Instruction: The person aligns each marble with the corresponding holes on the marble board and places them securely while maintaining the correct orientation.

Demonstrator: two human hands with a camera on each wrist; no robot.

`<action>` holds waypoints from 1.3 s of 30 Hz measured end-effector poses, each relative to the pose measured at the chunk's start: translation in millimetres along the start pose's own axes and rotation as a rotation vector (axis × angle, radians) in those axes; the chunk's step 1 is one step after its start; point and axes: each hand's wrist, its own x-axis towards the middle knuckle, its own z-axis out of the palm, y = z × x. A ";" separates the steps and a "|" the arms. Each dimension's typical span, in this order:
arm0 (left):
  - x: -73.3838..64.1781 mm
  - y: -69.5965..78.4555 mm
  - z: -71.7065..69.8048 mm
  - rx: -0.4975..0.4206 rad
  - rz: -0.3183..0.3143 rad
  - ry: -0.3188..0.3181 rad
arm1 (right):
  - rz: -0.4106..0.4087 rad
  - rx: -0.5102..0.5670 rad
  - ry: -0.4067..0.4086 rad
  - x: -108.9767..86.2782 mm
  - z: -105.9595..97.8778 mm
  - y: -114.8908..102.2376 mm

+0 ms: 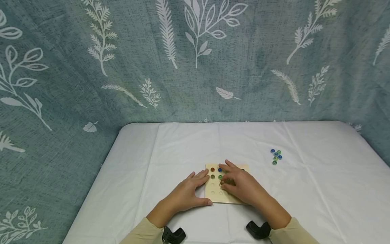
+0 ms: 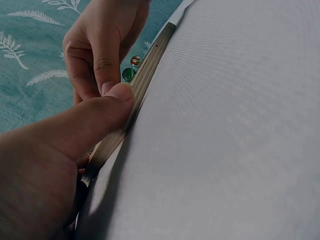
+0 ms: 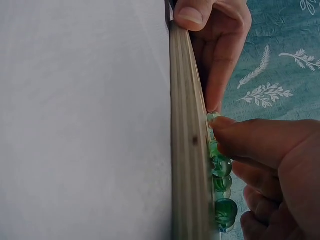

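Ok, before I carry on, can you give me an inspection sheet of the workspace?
Surface: white cloth, with visible creases.
Job's things: pale board lying flat; marbles sit in its far rows, some near dimples are unfilled, and the right hand hides part. A cluster of blue and green loose marbles lies beyond the board, to the right.
Clutter: nothing seen.
Left hand: fingers spread at the board's left edge, thumb at its near corner.
Right hand: thumb and finger pinch a brownish marble at the board.
Cables: nothing seen.
Surroundings: blue-green fabric with white leaf prints.
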 end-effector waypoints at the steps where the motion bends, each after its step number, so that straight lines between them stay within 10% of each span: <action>1: 0.1 -0.2 0.0 0.001 -0.001 0.000 | -0.002 -0.006 -0.003 0.1 0.2 -0.3; 39: 0.2 -0.9 0.5 0.009 0.001 0.005 | -0.020 -0.008 -0.013 0.5 1.5 1.1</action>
